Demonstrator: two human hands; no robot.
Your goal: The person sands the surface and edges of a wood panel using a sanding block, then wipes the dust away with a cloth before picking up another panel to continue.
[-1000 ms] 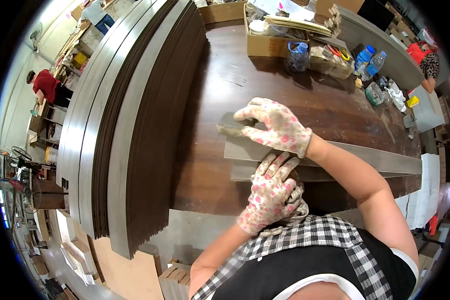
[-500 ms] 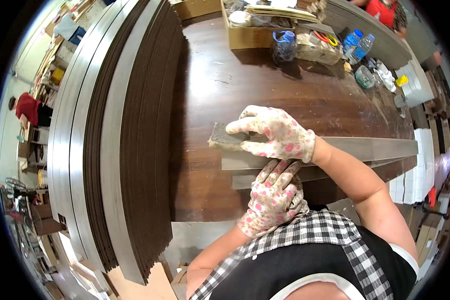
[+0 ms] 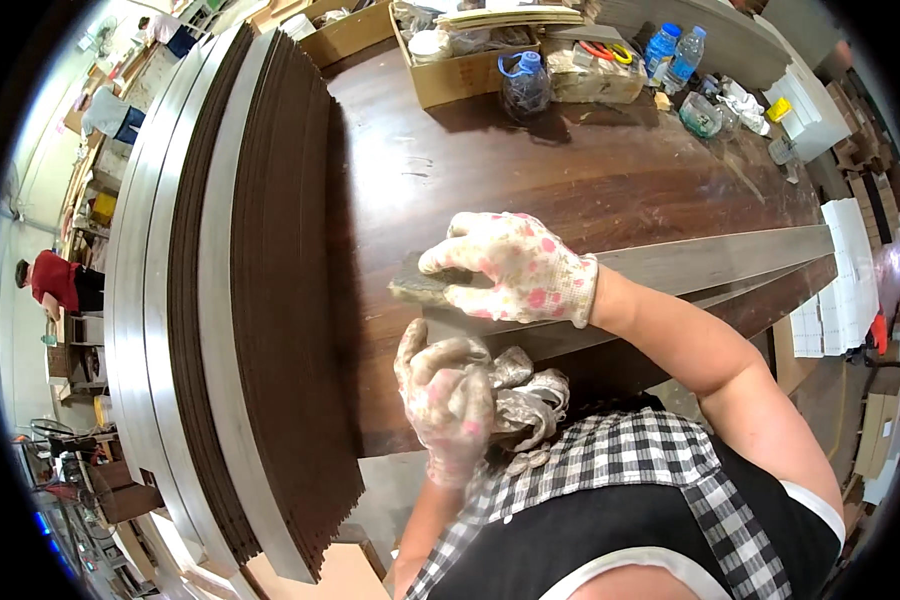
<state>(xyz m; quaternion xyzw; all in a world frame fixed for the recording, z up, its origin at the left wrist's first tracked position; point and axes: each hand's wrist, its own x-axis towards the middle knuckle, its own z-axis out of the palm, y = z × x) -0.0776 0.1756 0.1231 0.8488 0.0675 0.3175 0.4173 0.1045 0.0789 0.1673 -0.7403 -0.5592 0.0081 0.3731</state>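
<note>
My right hand (image 3: 510, 265), in a white knit glove with pink blotches, is closed on a grey abrasive block (image 3: 420, 280). The block sits at the left end of a long grey strip (image 3: 720, 260), its pale underside showing along the front edge. Nearer my body, my left hand (image 3: 445, 400) in a matching glove is smeared by motion. A crumpled greyish-white rag (image 3: 530, 405) lies against its right side, close to my checked apron; whether the left fingers grip it does not show. Under the top strip, another strip (image 3: 760, 290) lies at a slight angle.
Tall stacks of long dark boards with grey edges (image 3: 232, 300) stand along the left. At the back are a cardboard box (image 3: 460, 80), a blue-capped jug (image 3: 525, 88), scissors (image 3: 610, 52) and plastic bottles (image 3: 684, 60). White panels (image 3: 845, 280) stand at the right.
My left hand has moved left and toward me, uncovering the crumpled rag. My right hand remains on the block at the strip's left end. The whole view has shifted slightly.
</note>
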